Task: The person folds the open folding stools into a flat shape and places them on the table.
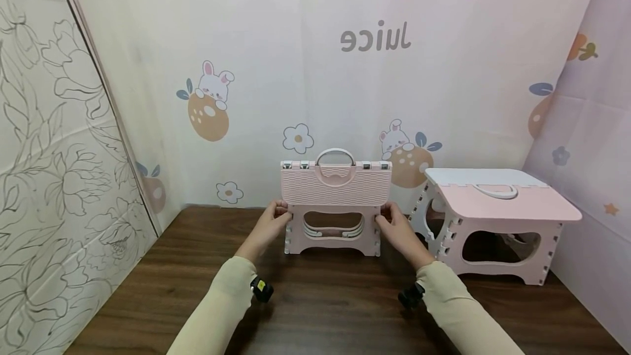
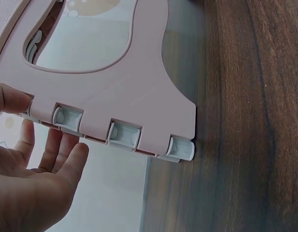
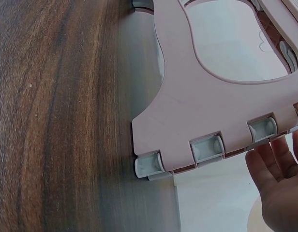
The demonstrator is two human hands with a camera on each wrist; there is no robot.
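A folded pink-and-white step stool [image 1: 300, 185] stands upright on the dark wooden table, its pale carrying handle [image 1: 335, 150] raised at the top. My left hand [image 1: 268, 227] grips its left side edge. In the left wrist view the thumb [image 2: 12, 99] presses by a hinge on the leg panel [image 2: 110, 92], and the other fingers reach behind the edge. My right hand [image 1: 398, 230] holds the opposite edge at about the same height. In the right wrist view its fingers [image 3: 265, 164] pass behind the hinged side, while the thumb is mostly cut off by the frame.
To the right stands a second, larger pink-and-white folding stool [image 1: 512, 201], unfolded on its legs. A printed curtain [image 1: 276, 70] hangs behind the table [image 1: 315, 311], and a flower-patterned sheet [image 1: 64, 179] hangs on the left.
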